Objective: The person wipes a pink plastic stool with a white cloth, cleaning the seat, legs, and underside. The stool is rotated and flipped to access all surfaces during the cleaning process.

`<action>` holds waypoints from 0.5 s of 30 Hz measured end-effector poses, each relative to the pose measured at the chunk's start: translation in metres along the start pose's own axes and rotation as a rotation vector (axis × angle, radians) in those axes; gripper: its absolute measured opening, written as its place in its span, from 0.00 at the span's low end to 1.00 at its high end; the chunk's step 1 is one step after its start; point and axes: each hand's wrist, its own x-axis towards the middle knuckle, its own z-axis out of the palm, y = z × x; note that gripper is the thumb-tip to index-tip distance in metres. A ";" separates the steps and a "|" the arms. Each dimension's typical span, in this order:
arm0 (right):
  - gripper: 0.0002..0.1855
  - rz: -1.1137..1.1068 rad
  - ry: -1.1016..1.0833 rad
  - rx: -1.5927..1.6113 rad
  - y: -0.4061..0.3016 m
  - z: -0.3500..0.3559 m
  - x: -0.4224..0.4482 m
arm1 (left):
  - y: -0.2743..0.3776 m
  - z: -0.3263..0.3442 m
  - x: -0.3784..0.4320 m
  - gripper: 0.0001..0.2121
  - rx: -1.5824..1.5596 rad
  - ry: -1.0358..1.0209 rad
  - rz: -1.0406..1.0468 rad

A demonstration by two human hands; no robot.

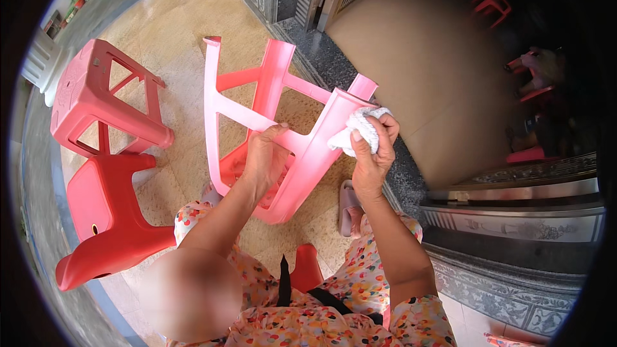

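Note:
A pink plastic stool is held tipped over in front of me, its open legs pointing away and its seat end low, near my feet. My left hand grips the crossbar between two of its legs, the thumb lying on top. In my right hand is a bunched white cloth, pressed against the outer side of the right leg near its end. The fingers partly cover the cloth.
At the left a second pink plastic stool stands upright beside a small red plastic chair. A dark stone door sill runs along the right, with a metal door above. Farther inside, dim red stools and seated people show.

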 end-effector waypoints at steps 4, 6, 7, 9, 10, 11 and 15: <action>0.19 -0.047 -0.017 -0.112 0.001 0.007 0.000 | 0.000 0.007 0.000 0.05 -0.024 0.043 0.023; 0.23 -0.090 -0.086 -0.170 -0.001 0.006 0.003 | 0.003 0.010 -0.003 0.05 0.013 0.040 0.006; 0.23 -0.096 -0.073 -0.211 -0.001 0.006 0.003 | 0.005 0.013 -0.006 0.05 0.046 0.026 -0.007; 0.24 -0.109 -0.047 -0.290 -0.006 0.011 0.003 | 0.003 0.014 -0.008 0.05 0.065 0.037 -0.013; 0.26 -0.087 -0.022 -0.335 -0.002 0.012 0.003 | -0.002 0.015 -0.008 0.05 0.051 0.063 -0.006; 0.28 -0.065 0.004 -0.379 0.005 0.012 0.003 | -0.007 0.016 -0.008 0.05 0.038 0.088 0.001; 0.31 -0.035 0.144 -0.427 0.015 0.019 0.006 | -0.013 0.019 -0.012 0.04 0.024 0.119 0.012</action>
